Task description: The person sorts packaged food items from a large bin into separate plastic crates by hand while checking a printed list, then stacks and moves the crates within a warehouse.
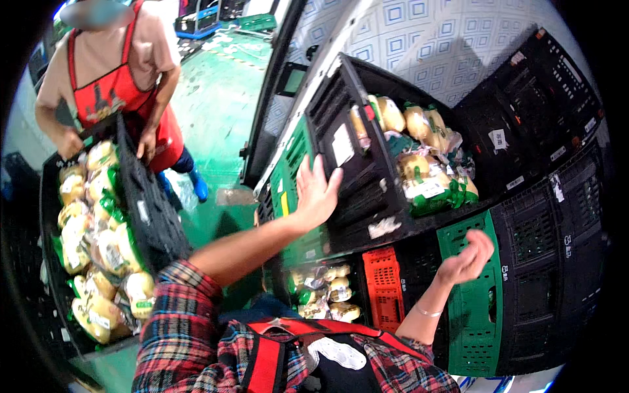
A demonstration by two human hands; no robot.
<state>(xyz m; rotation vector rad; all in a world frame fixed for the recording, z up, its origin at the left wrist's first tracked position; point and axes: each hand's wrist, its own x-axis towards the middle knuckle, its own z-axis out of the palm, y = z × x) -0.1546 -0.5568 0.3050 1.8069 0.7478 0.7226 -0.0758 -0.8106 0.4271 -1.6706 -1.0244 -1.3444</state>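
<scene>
My left hand (317,196) is raised with its fingers spread, near the side of a black plastic crate (361,191). Whether it touches the crate I cannot tell. That crate holds bagged pale produce (425,167) in clear and green packaging. My right hand (467,260), fingers curled and blurred, is over a green crate (474,339) in a stack, with nothing visible in it. Another crate of bagged produce (329,290) lies low in front of my body.
At the left a person in a red apron (110,98) holds a long black crate (152,211) full of bagged produce. Stacked black crates (535,245) stand at the right, a red crate (383,285) below. A door frame (275,88) rises behind.
</scene>
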